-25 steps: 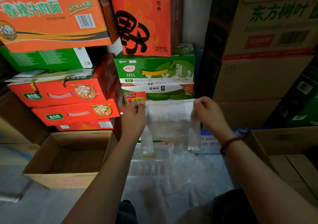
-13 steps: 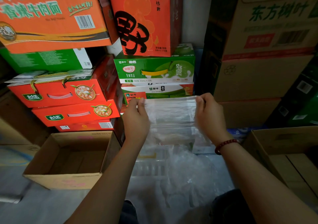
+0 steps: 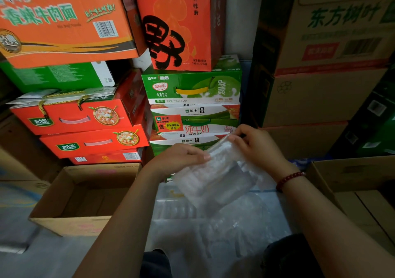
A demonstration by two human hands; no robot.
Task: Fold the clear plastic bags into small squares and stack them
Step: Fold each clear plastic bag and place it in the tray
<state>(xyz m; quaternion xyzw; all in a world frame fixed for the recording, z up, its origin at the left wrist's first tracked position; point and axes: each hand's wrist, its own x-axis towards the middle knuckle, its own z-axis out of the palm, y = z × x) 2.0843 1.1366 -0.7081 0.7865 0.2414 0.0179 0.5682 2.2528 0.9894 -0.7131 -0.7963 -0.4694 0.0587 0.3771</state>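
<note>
Bag in hand point(image 3: 210, 179): one clear plastic bag, held up between our two hands above our lap, tilted, its upper right corner highest.
Left hand point(image 3: 181, 160): our fingers curl round the bag's left edge, fingertips pressed on the plastic.
Right hand point(image 3: 259, 147): our thumb and fingers pinch the bag's upper right corner; one red bead bracelet point(image 3: 289, 180) sits on this wrist.
Change: half a second ago we held the bag stretched level between the hands, with the top edge straight; now the left hand has dropped lower and turned inward, the hands stand closer together, and the bag slants and looks narrower.
Loose plastic point(image 3: 215, 224): a heap of clear bags lies below the hands, over our knees and the floor; we cannot count them.
Open cartons: two, one brown box point(image 3: 85, 194) to the left, near the heap, and one point(image 3: 361, 190) to the right.
Red cartons point(image 3: 81, 115): three stacked behind the left box.
Green milk cartons point(image 3: 192, 87): at least three stacked straight ahead, behind the hands.
Orange cartons: two on top, one at upper left point(image 3: 62, 19) and one at centre point(image 3: 177, 23).
Brown cartons point(image 3: 329, 49): stacked at right; count unclear.
</note>
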